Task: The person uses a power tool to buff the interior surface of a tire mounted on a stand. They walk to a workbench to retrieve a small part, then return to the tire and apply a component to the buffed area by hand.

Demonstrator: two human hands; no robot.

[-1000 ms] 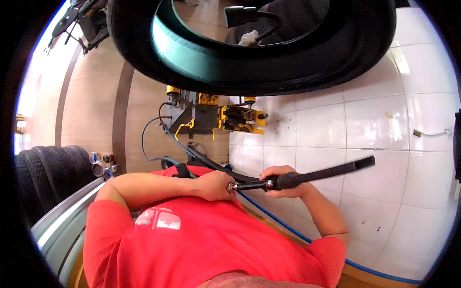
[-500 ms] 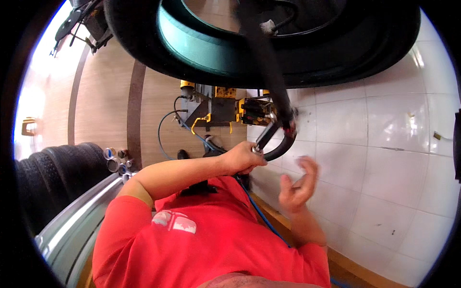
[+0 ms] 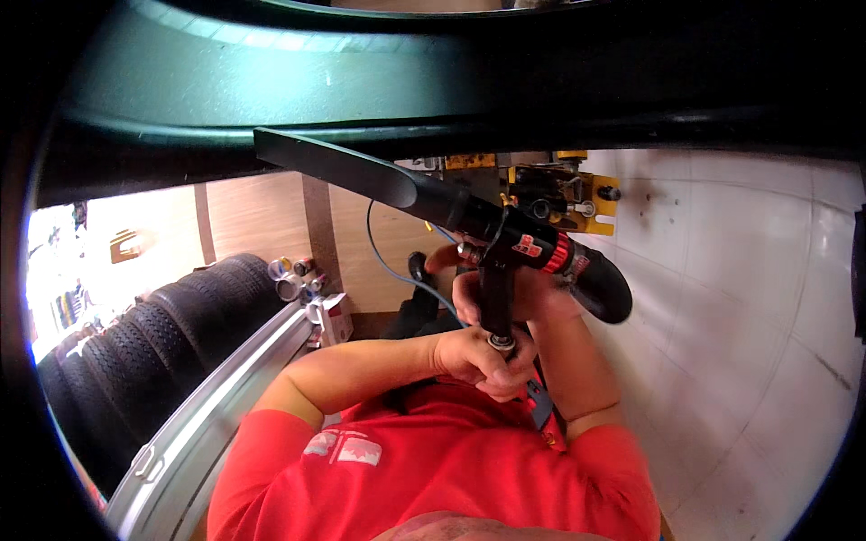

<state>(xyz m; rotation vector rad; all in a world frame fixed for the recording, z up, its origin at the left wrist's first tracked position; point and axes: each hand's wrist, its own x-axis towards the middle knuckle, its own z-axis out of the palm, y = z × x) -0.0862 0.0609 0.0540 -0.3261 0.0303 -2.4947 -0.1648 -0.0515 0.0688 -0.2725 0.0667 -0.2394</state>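
In front of my chest is a black tubular tool (image 3: 460, 212) with a red ring, a side handle and a long flat tip pointing up and left. My left hand (image 3: 483, 362) is closed around the lower end of its side handle, by a metal fitting. Behind the barrel, partly hidden and blurred, my right hand (image 3: 546, 296) has its fingers curled around the tool from below. A thick black hose (image 3: 606, 290) bends from the tool's rear end. Across the top is a large wheel with a green rim (image 3: 271, 77); the tool's tip overlaps its lower edge.
Several tyres (image 3: 153, 338) stand in a row at the left, beside a silver metal rail (image 3: 216, 410). Small round cans (image 3: 290, 281) and a white-and-red box (image 3: 336, 317) are near them. Yellow-and-black machinery (image 3: 568, 200) stands under the wheel. White tiles (image 3: 722, 361) cover the right.
The wheel now looms larger and closer. The tool, earlier hanging from my left hand, has been raised and turned across my front. My right hand, open and free before, has come onto it.
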